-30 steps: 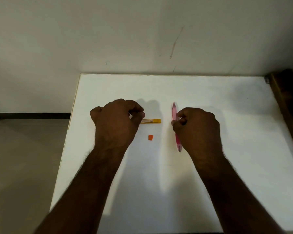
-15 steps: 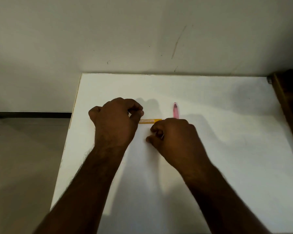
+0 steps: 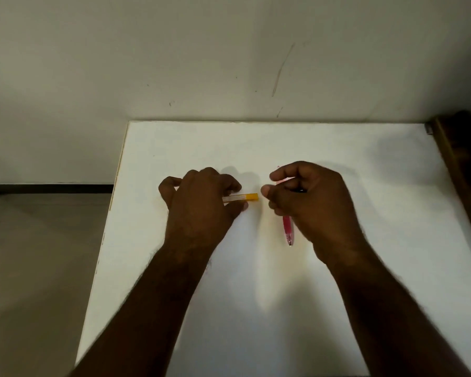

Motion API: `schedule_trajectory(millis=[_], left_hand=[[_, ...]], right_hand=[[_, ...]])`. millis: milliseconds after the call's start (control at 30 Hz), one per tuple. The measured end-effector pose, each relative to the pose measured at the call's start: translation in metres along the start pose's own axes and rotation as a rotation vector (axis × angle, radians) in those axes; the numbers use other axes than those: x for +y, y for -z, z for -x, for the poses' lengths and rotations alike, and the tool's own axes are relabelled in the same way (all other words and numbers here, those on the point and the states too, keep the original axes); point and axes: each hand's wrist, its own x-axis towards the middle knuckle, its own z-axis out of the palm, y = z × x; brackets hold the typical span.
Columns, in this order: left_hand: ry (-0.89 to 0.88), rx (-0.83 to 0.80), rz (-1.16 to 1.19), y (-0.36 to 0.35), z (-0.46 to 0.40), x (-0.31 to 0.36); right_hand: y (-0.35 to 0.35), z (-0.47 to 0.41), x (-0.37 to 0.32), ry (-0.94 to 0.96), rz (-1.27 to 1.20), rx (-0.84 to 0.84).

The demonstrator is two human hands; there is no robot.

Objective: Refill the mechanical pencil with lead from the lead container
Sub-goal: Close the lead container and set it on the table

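A white bench (image 3: pixel 365 164) is seen from above, its far edge against a pale wall (image 3: pixel 229 50). Two bare forearms reach in from the near edge. The left hand (image 3: pixel 201 202) sits near the middle of the bench, toward the left edge, fingers curled down. Its thumb and fingertips pinch a slim clear lead container (image 3: pixel 241 197) that lies flat, its yellow end pointing right and sticking out past the fingers. Just beside that yellow end, not touching it, is the right hand (image 3: pixel 310 202), also curled. It grips a pink mechanical pencil (image 3: pixel 287 227) whose lower part and tip poke out below the fingers, pointing toward the near edge. The pencil's upper part is mostly hidden inside the hand. A dark wooden object (image 3: pixel 462 164) borders the far right corner.
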Motion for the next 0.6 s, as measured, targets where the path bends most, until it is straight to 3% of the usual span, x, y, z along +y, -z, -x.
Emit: schedule_trajectory(millis=[200, 400, 600], left_hand=[[-0.019, 0.053, 0.073, -0.001, 0.002, 0.004], [-0.131, 0.180, 0.212, 0.008, 0.003, 0.016], [-0.136, 0.192, 0.235, 0.014, 0.003, 0.018]], right_hand=[[0.002, -0.001, -0.005, -0.230, -0.497, 0.035], [0.004, -0.003, -0.006, -0.209, -0.544, 0.096], [0.003, -0.003, -0.007, -0.162, -0.567, 0.081]])
